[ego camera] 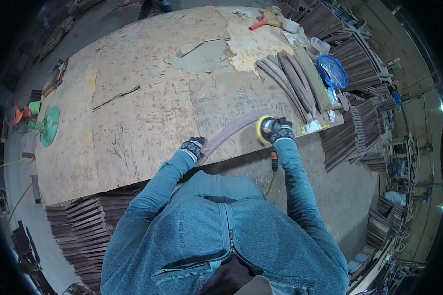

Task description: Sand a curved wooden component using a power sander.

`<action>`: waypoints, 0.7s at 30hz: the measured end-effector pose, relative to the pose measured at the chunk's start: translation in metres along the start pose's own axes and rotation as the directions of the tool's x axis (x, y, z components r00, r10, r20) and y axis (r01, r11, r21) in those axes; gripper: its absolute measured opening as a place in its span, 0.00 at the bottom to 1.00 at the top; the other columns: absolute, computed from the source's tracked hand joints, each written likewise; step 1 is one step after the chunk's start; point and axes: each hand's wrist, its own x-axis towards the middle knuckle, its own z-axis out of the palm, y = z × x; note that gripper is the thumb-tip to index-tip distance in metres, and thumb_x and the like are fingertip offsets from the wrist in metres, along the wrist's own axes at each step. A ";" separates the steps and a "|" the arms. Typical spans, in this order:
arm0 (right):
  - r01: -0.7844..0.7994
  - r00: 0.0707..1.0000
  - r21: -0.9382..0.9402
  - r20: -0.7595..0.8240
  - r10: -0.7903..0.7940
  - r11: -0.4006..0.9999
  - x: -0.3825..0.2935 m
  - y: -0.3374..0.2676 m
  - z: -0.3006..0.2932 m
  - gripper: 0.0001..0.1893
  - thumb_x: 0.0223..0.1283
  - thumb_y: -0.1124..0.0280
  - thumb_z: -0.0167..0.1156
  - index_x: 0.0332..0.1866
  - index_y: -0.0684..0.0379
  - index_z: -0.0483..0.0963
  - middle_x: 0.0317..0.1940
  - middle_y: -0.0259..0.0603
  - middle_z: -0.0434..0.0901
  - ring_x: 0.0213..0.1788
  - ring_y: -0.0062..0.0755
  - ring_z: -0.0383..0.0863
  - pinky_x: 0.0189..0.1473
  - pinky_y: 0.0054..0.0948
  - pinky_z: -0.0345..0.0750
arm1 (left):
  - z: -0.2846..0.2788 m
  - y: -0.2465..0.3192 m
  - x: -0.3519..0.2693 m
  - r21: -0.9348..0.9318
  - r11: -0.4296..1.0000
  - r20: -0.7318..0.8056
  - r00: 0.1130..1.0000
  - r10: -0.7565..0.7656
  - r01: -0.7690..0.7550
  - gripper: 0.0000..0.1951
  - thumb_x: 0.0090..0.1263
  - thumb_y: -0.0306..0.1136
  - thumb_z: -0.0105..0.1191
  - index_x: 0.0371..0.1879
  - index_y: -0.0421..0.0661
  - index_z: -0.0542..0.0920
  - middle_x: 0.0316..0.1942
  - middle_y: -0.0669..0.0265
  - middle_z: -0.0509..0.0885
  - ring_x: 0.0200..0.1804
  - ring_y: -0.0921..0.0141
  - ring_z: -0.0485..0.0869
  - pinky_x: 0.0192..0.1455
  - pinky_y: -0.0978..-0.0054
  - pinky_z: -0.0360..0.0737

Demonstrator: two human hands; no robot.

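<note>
A curved wooden piece [232,129] lies near the front edge of the plywood-topped table [147,125]. My left hand [194,148], in a patterned fingerless glove, grips its near end. In my right hand [282,129], gloved alike, is a pneumatic orbital sander [267,129] with a yellow-rimmed pad. The pad stands on edge against the right part of the curved piece; whether it touches the wood cannot be told. An air hose fitting [274,160] hangs below the sander, past the table edge.
Several curved wooden pieces [289,83] lie at the right, beside a blue-rimmed basket [332,71]. A red-handled tool [258,23] rests at the far right corner. A green fan [50,126] stands at the left edge. Stacked wooden parts [85,228] sit below the table.
</note>
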 end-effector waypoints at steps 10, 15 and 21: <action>-0.107 0.994 0.406 0.027 0.105 0.908 -0.013 -0.029 -0.010 0.31 0.35 0.63 0.73 0.50 0.56 0.70 0.45 0.52 0.71 0.48 0.51 0.73 0.52 0.40 0.72 | -0.017 0.030 -0.002 0.145 0.989 -0.130 0.992 -0.010 0.029 0.26 0.43 0.40 0.63 0.42 0.45 0.73 0.40 0.55 0.76 0.45 0.57 0.76 0.49 0.62 0.74; -0.093 0.994 0.375 0.080 0.068 0.922 -0.018 -0.037 -0.002 0.33 0.34 0.60 0.73 0.52 0.54 0.71 0.47 0.54 0.70 0.49 0.53 0.74 0.52 0.40 0.73 | -0.005 0.019 -0.003 0.250 0.962 -0.114 0.984 0.139 -0.108 0.21 0.46 0.39 0.61 0.42 0.48 0.75 0.36 0.57 0.78 0.41 0.58 0.77 0.47 0.63 0.74; 0.074 0.940 0.173 0.317 -0.127 0.982 -0.018 -0.083 0.008 0.29 0.42 0.55 0.67 0.51 0.56 0.72 0.47 0.52 0.73 0.51 0.50 0.74 0.52 0.40 0.74 | -0.003 0.020 0.006 0.124 0.992 -0.040 0.999 0.023 -0.018 0.25 0.46 0.41 0.60 0.46 0.46 0.73 0.40 0.55 0.77 0.45 0.58 0.76 0.49 0.62 0.74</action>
